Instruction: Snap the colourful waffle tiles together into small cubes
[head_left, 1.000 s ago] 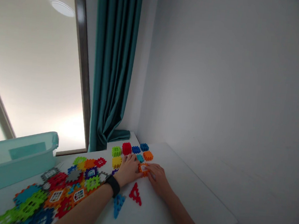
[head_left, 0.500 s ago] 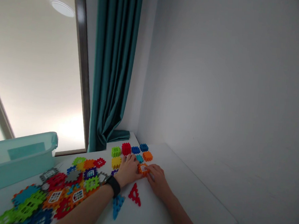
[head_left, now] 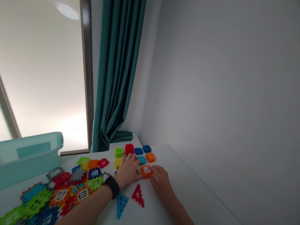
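My left hand, with a dark watch on its wrist, reaches over the toy blocks. Its thumb and index finger are at the left side of an orange interlocking block with a white window. On the block's right edge, my right hand has its fingertips closed. Just beyond the hands lie a teal block and a plain orange block. A yellow block is partly hidden behind my left hand. Nearer me are a red triangle piece and a blue triangle piece.
Green, red and blue blocks stand at the back. Several loose flat pieces, including an orange window piece, are heaped left. Behind them sits a teal plastic bin. A wall borders the white table.
The view has shifted slightly, so everything appears a little further right. Both hands stay at the orange window block, with only slight finger movement.
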A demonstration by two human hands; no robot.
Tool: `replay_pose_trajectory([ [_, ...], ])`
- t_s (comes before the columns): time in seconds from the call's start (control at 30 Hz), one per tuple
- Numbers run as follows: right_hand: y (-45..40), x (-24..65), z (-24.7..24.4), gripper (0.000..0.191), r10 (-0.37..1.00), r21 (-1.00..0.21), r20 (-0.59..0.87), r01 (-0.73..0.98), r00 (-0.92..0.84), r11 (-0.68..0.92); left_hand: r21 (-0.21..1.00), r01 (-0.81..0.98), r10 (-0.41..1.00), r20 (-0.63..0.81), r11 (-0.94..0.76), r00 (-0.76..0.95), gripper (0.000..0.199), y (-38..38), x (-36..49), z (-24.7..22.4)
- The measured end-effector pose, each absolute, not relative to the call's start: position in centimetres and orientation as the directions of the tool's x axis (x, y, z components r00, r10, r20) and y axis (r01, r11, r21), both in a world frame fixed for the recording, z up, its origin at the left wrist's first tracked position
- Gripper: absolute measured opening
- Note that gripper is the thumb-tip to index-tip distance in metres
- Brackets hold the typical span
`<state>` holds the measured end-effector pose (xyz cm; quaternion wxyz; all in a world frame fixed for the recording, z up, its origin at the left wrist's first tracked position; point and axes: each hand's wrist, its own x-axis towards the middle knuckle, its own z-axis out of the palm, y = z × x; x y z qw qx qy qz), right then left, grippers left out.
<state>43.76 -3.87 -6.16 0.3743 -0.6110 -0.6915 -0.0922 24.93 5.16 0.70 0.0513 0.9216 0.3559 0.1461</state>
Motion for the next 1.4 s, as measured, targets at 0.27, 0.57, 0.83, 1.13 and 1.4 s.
replay_pose_trajectory([
  [0.27, -3.5, 41.0, -4.4, 0.03, 0.744, -0.258, 0.664, 0.91, -0.077, 0.325, 0.18, 0.642, 0.665, 0.271, -0.746, 0.696, 0.047, 4.6, 21.2, 2.5],
  [0.57, -1.2, 35.9, -2.4, 0.028, 0.747, -0.225, 0.628, 0.869, -0.216, 0.441, 0.121, 0.694, 0.684, 0.356, -0.71, 0.637, 0.031, 4.3, 12.7, 4.2],
  [0.83, 0.3, 29.8, -0.9, 0.029, 0.767, -0.239, 0.537, 0.809, -0.351, 0.537, 0.1, 0.773, 0.756, 0.319, -0.626, 0.571, 0.023, 3.6, 5.6, 3.7],
  [1.13, 0.8, 24.8, -0.2, 0.029, 0.807, -0.283, 0.352, 0.767, -0.475, 0.575, 0.227, 0.822, 0.846, 0.264, -0.522, 0.464, 0.022, 1.8, 1.6, 1.0],
  [1.4, -1.6, 22.7, -1.5, 0.037, 0.813, -0.314, 0.316, 0.756, -0.488, 0.575, 0.279, 0.794, 0.837, 0.277, -0.541, 0.472, 0.032, 0.1, 0.2, -0.6],
])
